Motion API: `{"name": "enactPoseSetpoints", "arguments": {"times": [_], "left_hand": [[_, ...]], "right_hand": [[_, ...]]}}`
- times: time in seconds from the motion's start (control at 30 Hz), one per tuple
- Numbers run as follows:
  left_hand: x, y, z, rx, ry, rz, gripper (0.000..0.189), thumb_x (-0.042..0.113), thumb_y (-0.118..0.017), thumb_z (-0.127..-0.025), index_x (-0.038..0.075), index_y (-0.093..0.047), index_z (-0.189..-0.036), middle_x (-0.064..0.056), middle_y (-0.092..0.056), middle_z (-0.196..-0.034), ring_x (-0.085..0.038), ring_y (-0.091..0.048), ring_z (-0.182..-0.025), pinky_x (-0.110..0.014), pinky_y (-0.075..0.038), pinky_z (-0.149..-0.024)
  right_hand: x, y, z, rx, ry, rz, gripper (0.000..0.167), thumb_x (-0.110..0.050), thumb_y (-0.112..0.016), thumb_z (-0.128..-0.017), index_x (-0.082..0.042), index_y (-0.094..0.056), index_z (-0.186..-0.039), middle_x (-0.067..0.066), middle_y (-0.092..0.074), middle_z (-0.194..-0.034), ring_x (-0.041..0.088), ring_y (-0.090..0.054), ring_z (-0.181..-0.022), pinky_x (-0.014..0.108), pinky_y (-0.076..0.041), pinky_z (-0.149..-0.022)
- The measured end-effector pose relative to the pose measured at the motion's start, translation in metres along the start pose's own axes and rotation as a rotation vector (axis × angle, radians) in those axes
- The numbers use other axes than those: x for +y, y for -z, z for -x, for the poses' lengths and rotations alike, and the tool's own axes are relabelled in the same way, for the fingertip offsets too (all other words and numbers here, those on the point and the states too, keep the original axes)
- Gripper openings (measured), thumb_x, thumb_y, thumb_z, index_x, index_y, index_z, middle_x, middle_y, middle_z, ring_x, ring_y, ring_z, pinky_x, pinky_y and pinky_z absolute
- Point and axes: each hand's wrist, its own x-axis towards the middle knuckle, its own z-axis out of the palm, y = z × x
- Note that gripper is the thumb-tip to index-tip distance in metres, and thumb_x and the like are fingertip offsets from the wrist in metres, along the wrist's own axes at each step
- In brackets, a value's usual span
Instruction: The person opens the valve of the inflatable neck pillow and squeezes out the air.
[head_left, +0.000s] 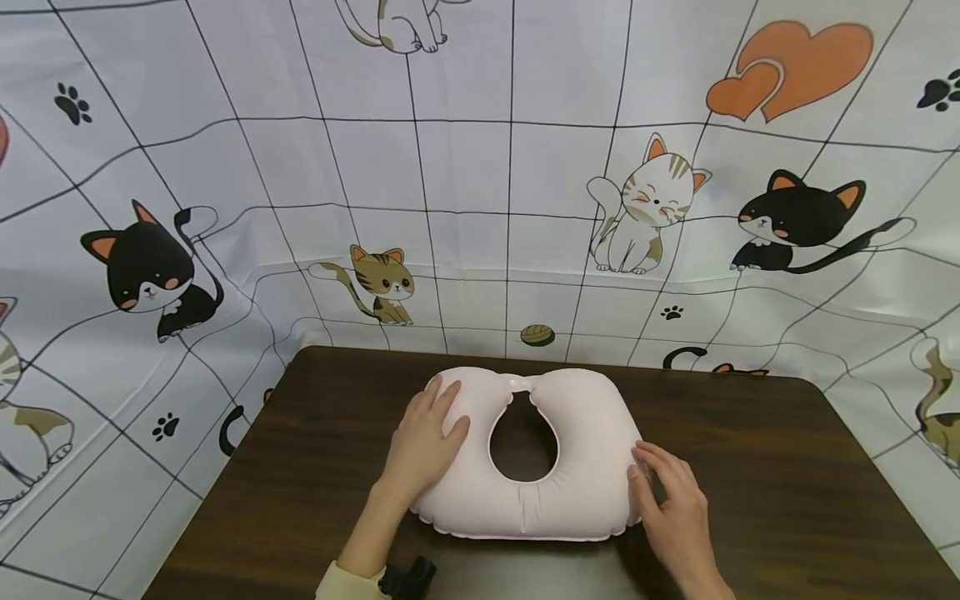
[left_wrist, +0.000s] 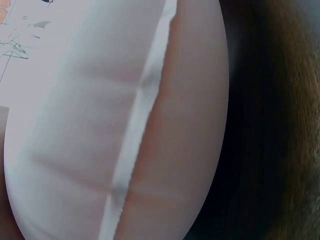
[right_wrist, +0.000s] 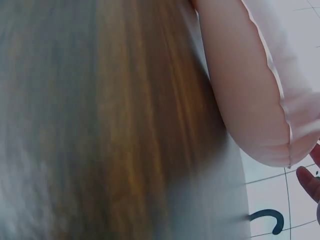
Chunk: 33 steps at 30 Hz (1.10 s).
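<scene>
A pale pink inflatable neck pillow [head_left: 585,467] lies on the dark wooden table, puffed up, with a round hole in its middle and its two ends nearly meeting at the far side. On its left lobe rests my left hand [head_left: 423,442], fingers extended and spread. My right hand [head_left: 675,508] is at the pillow's right edge, thumb and fingertips touching or very near its side. The left wrist view is filled by the pillow's seamed side [left_wrist: 90,115]; no fingers show there. In the right wrist view, the fingertips [right_wrist: 310,182] appear beside the pillow's rounded end [right_wrist: 245,90].
The dark table [head_left: 750,450] extends on both sides of the pillow. Behind and around it hangs a white curtain [head_left: 465,167] with grid lines and printed cats, hearts and paw prints. A black strap device [head_left: 408,577] sits on the left wrist.
</scene>
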Motion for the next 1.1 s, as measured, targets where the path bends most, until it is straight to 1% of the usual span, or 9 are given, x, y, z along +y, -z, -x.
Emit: {"name": "enactPoseSetpoints", "arguments": {"times": [0.1,0.17,0.33,0.4,0.57,0.7,0.77,1.03,1.1], "left_hand": [[0.0,-0.002,0.001,0.001,-0.001,0.004,0.057,0.039,-0.059,-0.101,0.019,-0.049,-0.154,-0.012,-0.031,-0.165,-0.046,-0.035,-0.145,-0.073,-0.042,-0.097],[0.0,-0.003,0.001,0.008,-0.005,0.006,0.057,0.038,-0.059,-0.101,0.018,-0.05,-0.154,-0.013,-0.031,-0.165,-0.047,-0.035,-0.145,-0.073,-0.042,-0.098],[0.001,-0.006,0.0,0.005,0.001,0.012,0.057,0.038,-0.058,-0.101,0.018,-0.049,-0.154,-0.012,-0.031,-0.165,-0.046,-0.034,-0.145,-0.072,-0.041,-0.1],[0.002,-0.007,0.001,0.003,0.004,0.015,0.057,0.039,-0.058,-0.101,0.018,-0.049,-0.154,-0.012,-0.03,-0.166,-0.046,-0.034,-0.146,-0.071,-0.041,-0.1],[0.003,-0.007,0.001,0.011,-0.01,0.018,0.057,0.037,-0.059,-0.101,0.017,-0.049,-0.154,-0.013,-0.031,-0.165,-0.047,-0.036,-0.144,-0.072,-0.041,-0.099],[0.003,-0.006,0.0,0.003,-0.011,0.023,0.057,0.038,-0.058,-0.101,0.017,-0.049,-0.154,-0.013,-0.031,-0.165,-0.047,-0.036,-0.144,-0.072,-0.041,-0.099],[0.003,-0.006,0.0,-0.004,-0.005,0.024,0.058,0.039,-0.058,-0.101,0.018,-0.049,-0.154,-0.013,-0.031,-0.165,-0.046,-0.036,-0.145,-0.072,-0.041,-0.098],[0.002,-0.004,-0.002,-0.007,-0.019,0.027,0.058,0.038,-0.059,-0.101,0.016,-0.048,-0.154,-0.015,-0.031,-0.165,-0.046,-0.037,-0.144,-0.071,-0.041,-0.1],[0.001,-0.004,-0.002,-0.011,-0.013,0.034,0.059,0.039,-0.059,-0.101,0.017,-0.048,-0.155,-0.014,-0.031,-0.165,-0.045,-0.036,-0.145,-0.071,-0.041,-0.1]], "right_hand": [[0.004,0.001,0.001,-0.001,0.002,0.02,0.028,0.013,-0.073,-0.084,0.004,-0.074,-0.11,0.014,-0.071,-0.118,0.021,-0.06,-0.109,0.005,-0.033,-0.098],[0.007,0.002,0.002,0.008,0.017,0.025,0.028,0.013,-0.074,-0.083,0.003,-0.075,-0.109,0.014,-0.072,-0.117,0.02,-0.061,-0.109,0.005,-0.034,-0.099],[0.011,0.004,0.003,0.019,0.04,0.025,0.028,0.012,-0.073,-0.085,0.003,-0.075,-0.111,0.015,-0.073,-0.116,0.004,-0.059,-0.113,0.006,-0.035,-0.099],[0.011,0.004,0.003,0.02,0.041,0.026,0.027,0.012,-0.072,-0.086,0.003,-0.075,-0.111,0.015,-0.072,-0.116,0.001,-0.058,-0.115,0.006,-0.035,-0.1],[0.011,0.004,0.004,0.037,0.035,0.032,0.023,0.012,-0.069,-0.088,0.005,-0.075,-0.11,0.018,-0.072,-0.114,-0.003,-0.056,-0.118,0.007,-0.035,-0.101],[0.011,0.003,0.005,0.05,0.023,0.027,0.02,0.011,-0.067,-0.09,0.007,-0.074,-0.108,0.02,-0.072,-0.113,-0.008,-0.054,-0.119,0.007,-0.036,-0.101],[0.011,0.002,0.005,0.057,0.02,0.013,0.018,0.011,-0.067,-0.091,0.007,-0.074,-0.107,0.02,-0.072,-0.111,-0.008,-0.054,-0.119,0.008,-0.037,-0.101],[0.01,0.001,0.003,0.077,-0.044,-0.029,0.016,0.01,-0.064,-0.094,0.008,-0.075,-0.106,0.021,-0.073,-0.109,-0.012,-0.056,-0.116,0.008,-0.04,-0.098],[0.01,0.0,0.003,0.082,-0.051,-0.033,0.017,0.01,-0.063,-0.094,0.008,-0.075,-0.106,0.021,-0.073,-0.108,-0.012,-0.057,-0.115,0.008,-0.04,-0.098]]}}
